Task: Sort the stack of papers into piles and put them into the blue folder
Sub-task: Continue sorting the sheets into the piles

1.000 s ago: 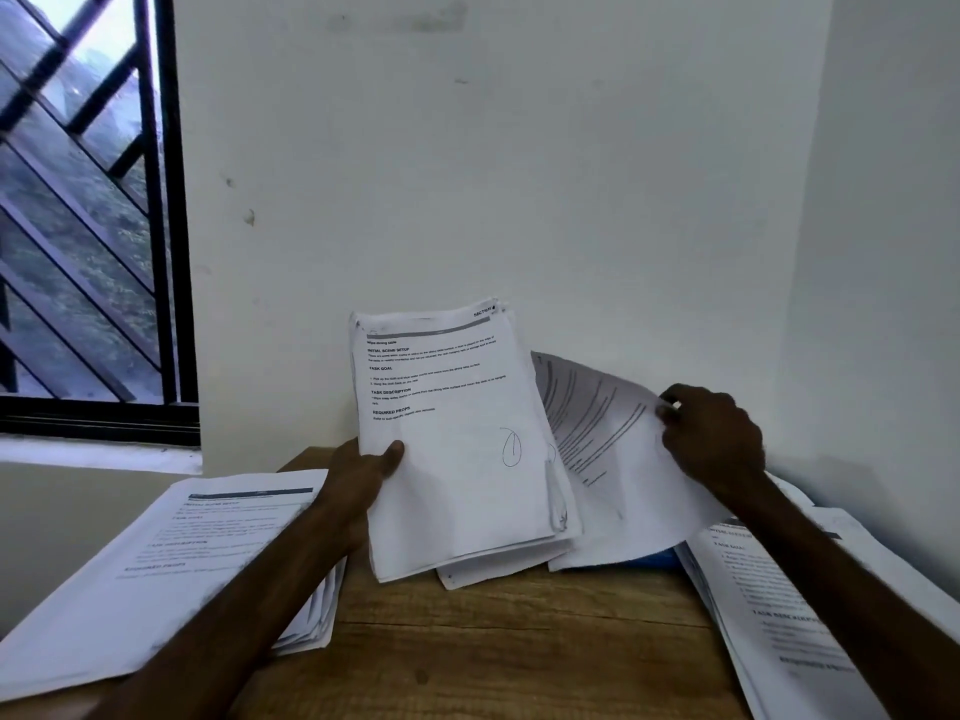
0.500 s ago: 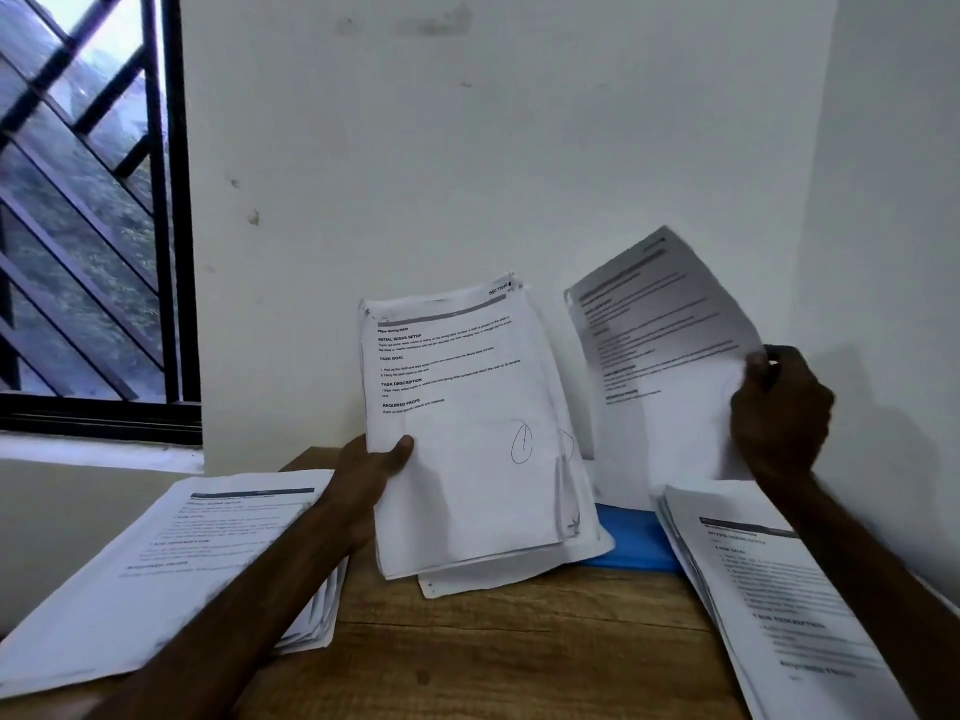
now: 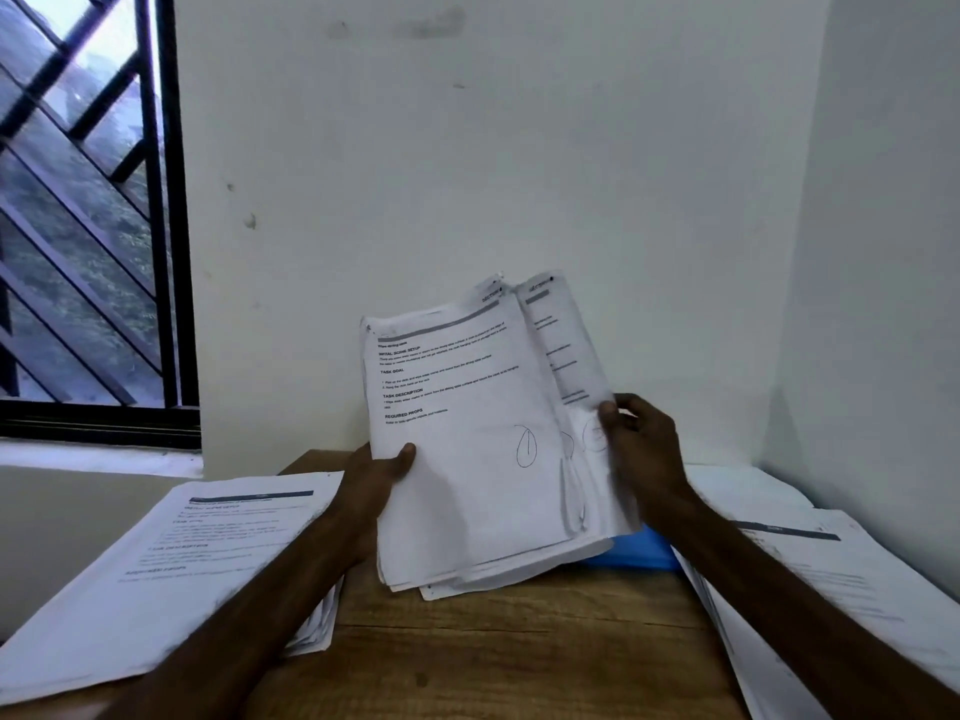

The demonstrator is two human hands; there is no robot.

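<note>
My left hand [image 3: 382, 478] grips the left edge of a thick stack of printed papers [image 3: 467, 449], held upright over the wooden table [image 3: 493, 652]. My right hand [image 3: 641, 449] pinches the right edge of a sheet fanned out behind the stack's front page. The blue folder [image 3: 641, 553] lies flat behind the stack's lower right corner and is mostly hidden by it. One sorted pile of papers [image 3: 171, 569] lies on the left of the table, another pile [image 3: 831, 595] on the right.
A white wall corner closes in the table at the back and right. A barred window [image 3: 83, 226] with a dark frame is at the far left, above a white sill.
The single sheet that my right hand held up to the right is gone from it. My right hand has come back to the stack's right edge and holds a sheet there.
</note>
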